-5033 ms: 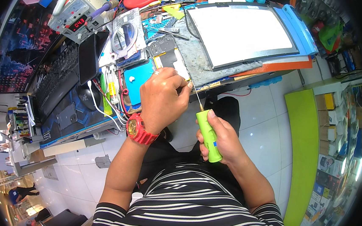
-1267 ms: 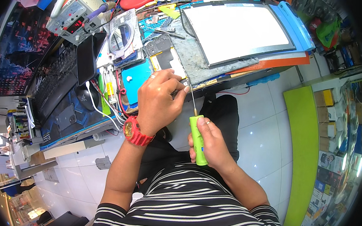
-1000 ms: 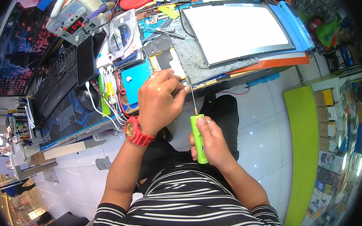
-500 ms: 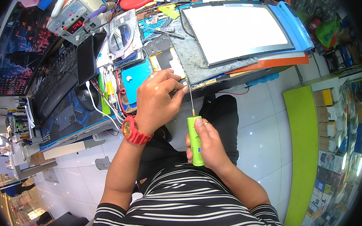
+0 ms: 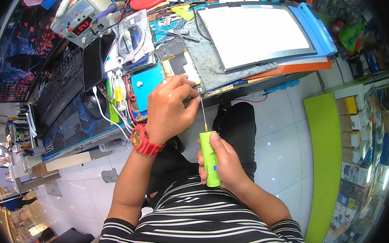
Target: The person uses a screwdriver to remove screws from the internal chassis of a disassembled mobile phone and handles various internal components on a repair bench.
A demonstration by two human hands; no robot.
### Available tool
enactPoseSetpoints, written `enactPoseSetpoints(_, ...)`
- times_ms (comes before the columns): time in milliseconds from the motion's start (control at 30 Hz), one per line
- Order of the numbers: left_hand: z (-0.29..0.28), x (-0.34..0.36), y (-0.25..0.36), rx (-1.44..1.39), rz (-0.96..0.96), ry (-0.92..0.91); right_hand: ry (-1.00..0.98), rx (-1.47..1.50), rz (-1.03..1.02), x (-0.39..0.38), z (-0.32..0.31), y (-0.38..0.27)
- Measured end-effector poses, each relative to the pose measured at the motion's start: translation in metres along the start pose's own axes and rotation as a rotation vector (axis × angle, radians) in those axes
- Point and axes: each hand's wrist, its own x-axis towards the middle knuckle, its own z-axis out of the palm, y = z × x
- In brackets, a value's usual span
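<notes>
My left hand (image 5: 172, 110), with a red watch, rests at the lower end of an opened phone (image 5: 174, 58) at the bench's front edge. Its fingers are curled, thumb near the index finger; what they pinch is hidden. My right hand (image 5: 223, 165) grips the green handle (image 5: 206, 145) of a tool whose long thin metal shaft (image 5: 203, 113) runs up beside my left thumb to the phone's lower corner. A blue pad (image 5: 142, 83) lies left of the phone, and a grey stone-patterned mat (image 5: 209, 77) to its right.
A large white panel (image 5: 251, 37) lies at the back right. Cables (image 5: 112, 117), a dark phone (image 5: 94, 63), a keyboard (image 5: 63, 74), a monitor (image 5: 15, 48) and a power supply (image 5: 76, 21) crowd the left. A green-edged display counter (image 5: 318, 168) stands at right. A person (image 5: 12, 203) is far lower left.
My right hand and the green tool have moved down toward my body and left, with the handle more upright. My left hand has shifted slightly left, staying at the phone.
</notes>
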Motion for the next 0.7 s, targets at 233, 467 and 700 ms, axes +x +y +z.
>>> enactPoseSetpoints(233,0.000,0.000,0.000,-0.009,-0.012,-0.020,-0.011,0.162,0.012,-0.012,0.011,-0.002)
enactPoseSetpoints(467,0.003,0.000,0.001,-0.008,-0.032,0.003,-0.001,0.243,-0.003,-0.012,0.017,0.002)
enactPoseSetpoints(700,0.003,0.001,0.002,0.002,-0.037,-0.002,-0.008,0.295,0.007,-0.014,0.019,0.001)
